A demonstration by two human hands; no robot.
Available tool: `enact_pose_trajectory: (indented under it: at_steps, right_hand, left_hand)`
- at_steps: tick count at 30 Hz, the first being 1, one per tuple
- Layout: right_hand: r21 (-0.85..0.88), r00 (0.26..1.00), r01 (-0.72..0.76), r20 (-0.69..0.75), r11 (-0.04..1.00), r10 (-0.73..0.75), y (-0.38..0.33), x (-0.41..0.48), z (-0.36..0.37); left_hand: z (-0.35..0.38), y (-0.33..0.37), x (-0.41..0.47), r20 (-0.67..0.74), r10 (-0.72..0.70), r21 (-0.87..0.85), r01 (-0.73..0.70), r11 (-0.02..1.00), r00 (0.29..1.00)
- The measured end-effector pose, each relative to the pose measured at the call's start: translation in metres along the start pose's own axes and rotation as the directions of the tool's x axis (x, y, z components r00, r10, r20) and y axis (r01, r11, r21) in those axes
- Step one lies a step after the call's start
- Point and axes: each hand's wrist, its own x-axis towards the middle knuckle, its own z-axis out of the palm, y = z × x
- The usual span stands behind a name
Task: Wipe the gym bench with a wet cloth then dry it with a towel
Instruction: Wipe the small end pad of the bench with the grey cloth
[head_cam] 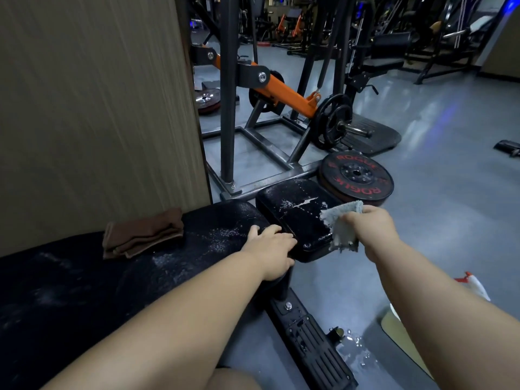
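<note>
The right hand (368, 229) gripped the grey cloth (339, 229) beside the seat pad (292, 218). The left hand (270, 249) lay flat on the bench (84, 291), near the folded brown towel (143, 233). Overlapping strokes would likely clear the white residue.

Bench (70, 291) cut off L; spray bottle (479, 289) part-hidden.

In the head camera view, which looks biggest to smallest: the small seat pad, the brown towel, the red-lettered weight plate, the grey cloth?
1. small seat pad
2. brown towel and weight plate: about alike, and the latter lies farther off, so no ranking
3. grey cloth, partly bunched in the right hand
</note>
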Motion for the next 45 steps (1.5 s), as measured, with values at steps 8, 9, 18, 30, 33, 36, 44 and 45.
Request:
enact_pose_trajectory:
  at_steps: [8, 9, 18, 30, 33, 36, 44, 45]
  right_hand:
    - [-0.401, 0.891, 0.409, -0.018, 0.82, -0.454, 0.019, 0.014, 0.035]
    - [-0.436, 0.855, 0.471, 0.013, 0.767, -0.518, 0.025, 0.015, 0.039]
    - [-0.425, 0.681, 0.728, 0.36, 0.538, -0.638, 0.094, 0.017, 0.052]
    - [-0.554, 0.749, 0.626, 0.232, 0.549, -0.621, 0.086, 0.081, 0.038]
    - [-0.614, 0.888, 0.421, 0.127, 0.668, -0.442, 0.077, 0.104, 0.032]
    - [-0.666, 0.907, 0.378, 0.126, 0.643, -0.402, 0.074, 0.102, 0.036]
    - [-0.502, 0.669, 0.731, 0.392, 0.463, -0.632, 0.08, 0.037, 0.057]
    - [-0.503, 0.681, 0.723, 0.401, 0.475, -0.613, 0.08, 0.043, 0.055]
  left_hand:
    - [0.018, -0.017, 0.019, -0.072, 0.057, 0.103, -0.049, 0.993, 0.996]
    - [0.02, -0.019, 0.021, -0.07, 0.062, 0.123, -0.053, 0.991, 0.996]
    - [0.024, -0.031, 0.03, -0.121, 0.135, 0.179, -0.112, 0.977, 0.983]
    - [0.026, -0.025, 0.043, -0.168, 0.129, 0.139, -0.106, 0.985, 0.977]
    - [0.029, -0.021, 0.042, -0.183, 0.118, 0.131, -0.094, 0.987, 0.976]
    - [0.031, -0.019, 0.04, -0.182, 0.117, 0.146, -0.091, 0.985, 0.976]
    - [0.034, -0.023, 0.042, -0.207, 0.12, 0.189, -0.081, 0.979, 0.971]
    - [0.033, -0.022, 0.042, -0.203, 0.119, 0.189, -0.08, 0.979, 0.972]
